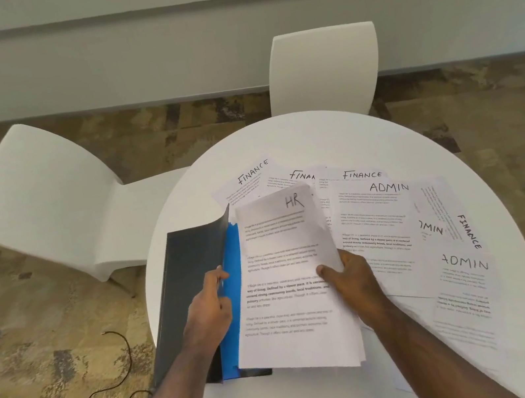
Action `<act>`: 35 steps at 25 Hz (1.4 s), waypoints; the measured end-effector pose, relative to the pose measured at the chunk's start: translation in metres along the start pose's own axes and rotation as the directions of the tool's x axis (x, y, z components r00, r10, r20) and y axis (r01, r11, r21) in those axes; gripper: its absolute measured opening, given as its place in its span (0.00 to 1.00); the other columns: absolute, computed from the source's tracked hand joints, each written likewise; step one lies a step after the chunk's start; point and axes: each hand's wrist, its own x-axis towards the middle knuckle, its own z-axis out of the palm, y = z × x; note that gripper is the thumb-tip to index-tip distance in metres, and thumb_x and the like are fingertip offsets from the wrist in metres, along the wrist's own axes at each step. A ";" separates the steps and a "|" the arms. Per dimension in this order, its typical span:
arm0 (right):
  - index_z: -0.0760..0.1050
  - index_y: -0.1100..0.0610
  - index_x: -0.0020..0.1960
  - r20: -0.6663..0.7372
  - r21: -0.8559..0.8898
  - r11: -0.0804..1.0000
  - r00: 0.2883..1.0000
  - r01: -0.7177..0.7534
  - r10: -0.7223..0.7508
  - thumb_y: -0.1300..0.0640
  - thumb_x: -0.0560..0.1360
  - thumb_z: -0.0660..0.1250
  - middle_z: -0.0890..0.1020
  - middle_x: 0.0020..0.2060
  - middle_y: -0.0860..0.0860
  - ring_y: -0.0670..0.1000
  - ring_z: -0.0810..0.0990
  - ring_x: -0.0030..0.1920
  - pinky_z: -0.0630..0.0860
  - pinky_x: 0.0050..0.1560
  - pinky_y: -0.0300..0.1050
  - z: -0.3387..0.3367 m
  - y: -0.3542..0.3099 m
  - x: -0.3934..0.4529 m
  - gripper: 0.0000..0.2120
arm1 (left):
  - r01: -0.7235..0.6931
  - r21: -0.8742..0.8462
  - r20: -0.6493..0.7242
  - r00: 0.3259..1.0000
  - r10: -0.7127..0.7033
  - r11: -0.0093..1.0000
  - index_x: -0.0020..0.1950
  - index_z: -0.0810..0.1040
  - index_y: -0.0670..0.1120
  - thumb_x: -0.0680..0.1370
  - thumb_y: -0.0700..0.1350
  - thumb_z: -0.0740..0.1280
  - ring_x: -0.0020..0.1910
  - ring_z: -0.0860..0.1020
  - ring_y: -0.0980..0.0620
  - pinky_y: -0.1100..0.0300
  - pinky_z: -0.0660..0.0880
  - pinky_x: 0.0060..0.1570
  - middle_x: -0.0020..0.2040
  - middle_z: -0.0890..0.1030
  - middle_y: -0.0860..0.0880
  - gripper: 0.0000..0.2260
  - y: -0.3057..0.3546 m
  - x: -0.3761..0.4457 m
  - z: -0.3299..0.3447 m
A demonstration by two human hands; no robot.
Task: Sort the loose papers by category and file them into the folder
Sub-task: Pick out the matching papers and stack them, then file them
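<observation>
A dark folder (191,280) lies open on the left of the round white table (313,134), with a blue divider (236,283) showing inside. My left hand (208,308) grips the folder's cover and divider edge. My right hand (355,284) is shut on a stack of sheets headed HR (285,281), held over the folder's right side. Loose papers headed FINANCE (252,174) and ADMIN (378,214) lie spread behind and to the right of the stack.
Two white chairs stand by the table, one at the left (47,207) and one behind (324,67). A dark cable (111,384) runs over the floor at lower left. More ADMIN and FINANCE sheets (460,270) overlap near the table's right edge.
</observation>
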 end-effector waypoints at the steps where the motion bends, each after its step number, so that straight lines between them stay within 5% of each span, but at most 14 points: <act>1: 0.81 0.55 0.59 -0.010 -0.068 0.997 1.000 0.023 -0.024 0.60 0.76 0.70 0.86 0.51 0.50 0.52 0.85 0.48 0.80 0.49 0.44 0.010 -0.003 0.001 0.12 | -0.011 0.001 -0.004 1.000 0.011 1.000 0.57 0.63 0.63 0.81 0.38 0.58 0.35 0.82 0.53 0.60 0.80 0.28 0.50 0.79 0.54 0.18 -0.001 0.000 -0.001; 5: 0.77 0.56 0.66 -0.035 -0.210 0.973 0.994 0.099 -0.108 0.57 0.78 0.66 0.84 0.56 0.51 0.49 0.80 0.48 0.74 0.45 0.33 0.040 -0.008 -0.002 0.17 | -0.023 -0.018 -0.008 1.000 0.022 1.000 0.58 0.62 0.63 0.82 0.40 0.59 0.35 0.82 0.56 0.68 0.75 0.26 0.45 0.78 0.58 0.16 -0.001 -0.004 -0.002; 8: 0.76 0.55 0.66 0.029 -0.240 0.963 0.992 0.123 -0.120 0.57 0.79 0.63 0.84 0.56 0.50 0.47 0.80 0.47 0.75 0.47 0.35 0.058 -0.006 -0.008 0.16 | -0.015 -0.015 -0.053 0.998 0.015 1.000 0.64 0.64 0.60 0.81 0.41 0.58 0.35 0.81 0.56 0.65 0.76 0.27 0.42 0.78 0.57 0.17 0.001 -0.006 -0.003; 12: 0.76 0.53 0.65 0.075 -0.253 0.959 0.991 0.128 -0.113 0.55 0.80 0.62 0.84 0.57 0.50 0.46 0.79 0.46 0.75 0.44 0.35 0.087 -0.013 -0.013 0.15 | -0.018 0.017 -0.129 0.991 0.020 1.000 0.70 0.59 0.65 0.80 0.42 0.56 0.43 0.79 0.55 0.56 0.79 0.40 0.53 0.77 0.57 0.23 0.007 -0.011 0.000; 17: 0.75 0.50 0.64 0.109 -0.282 0.957 0.993 0.072 -0.043 0.51 0.80 0.63 0.83 0.57 0.48 0.46 0.79 0.44 0.78 0.40 0.36 0.110 -0.019 -0.012 0.14 | 0.020 0.012 -0.172 0.985 -0.018 1.000 0.73 0.53 0.66 0.81 0.45 0.55 0.43 0.79 0.55 0.57 0.80 0.39 0.57 0.77 0.58 0.25 0.010 -0.015 -0.002; 23: 0.68 0.49 0.72 0.303 -0.216 0.973 0.953 0.078 -0.009 0.46 0.80 0.62 0.76 0.67 0.52 0.53 0.77 0.64 0.77 0.62 0.50 0.147 -0.028 -0.004 0.22 | -0.029 0.007 -0.158 0.987 0.030 1.000 0.67 0.48 0.75 0.81 0.50 0.52 0.47 0.82 0.49 0.51 0.81 0.43 0.65 0.79 0.51 0.23 0.016 -0.023 -0.003; 25: 0.66 0.47 0.74 0.315 -0.206 0.977 0.949 0.059 0.009 0.45 0.80 0.61 0.76 0.67 0.52 0.52 0.76 0.64 0.77 0.60 0.47 0.155 -0.025 -0.002 0.23 | -0.028 0.000 -0.171 0.985 0.028 1.000 0.68 0.46 0.74 0.81 0.51 0.52 0.49 0.82 0.47 0.50 0.81 0.46 0.68 0.77 0.51 0.24 0.018 -0.022 -0.005; 29: 0.62 0.46 0.74 0.292 -0.215 0.976 0.956 0.026 0.039 0.52 0.82 0.58 0.74 0.56 0.43 0.41 0.76 0.41 0.70 0.26 0.24 0.155 -0.015 -0.006 0.20 | -0.024 0.007 -0.182 0.983 0.024 1.000 0.65 0.51 0.71 0.82 0.45 0.56 0.45 0.81 0.49 0.50 0.83 0.42 0.67 0.75 0.55 0.23 0.017 -0.020 -0.008; 32: 0.66 0.45 0.70 0.317 -0.253 0.961 0.948 0.110 -0.025 0.52 0.82 0.57 0.71 0.46 0.36 0.40 0.74 0.40 0.68 0.27 0.20 0.164 -0.011 -0.017 0.17 | 0.033 0.010 -0.155 0.987 -0.031 0.999 0.72 0.53 0.67 0.82 0.46 0.56 0.44 0.79 0.55 0.52 0.82 0.44 0.51 0.75 0.59 0.23 0.016 -0.018 -0.005; 35: 0.70 0.45 0.61 0.358 -0.339 0.914 0.929 0.224 -0.095 0.50 0.80 0.57 0.73 0.42 0.37 0.42 0.76 0.43 0.72 0.37 0.27 0.174 -0.014 -0.006 0.10 | 0.057 -0.064 -0.136 0.989 -0.065 0.996 0.76 0.57 0.64 0.81 0.51 0.54 0.42 0.80 0.58 0.66 0.73 0.35 0.50 0.79 0.58 0.23 0.023 -0.019 -0.012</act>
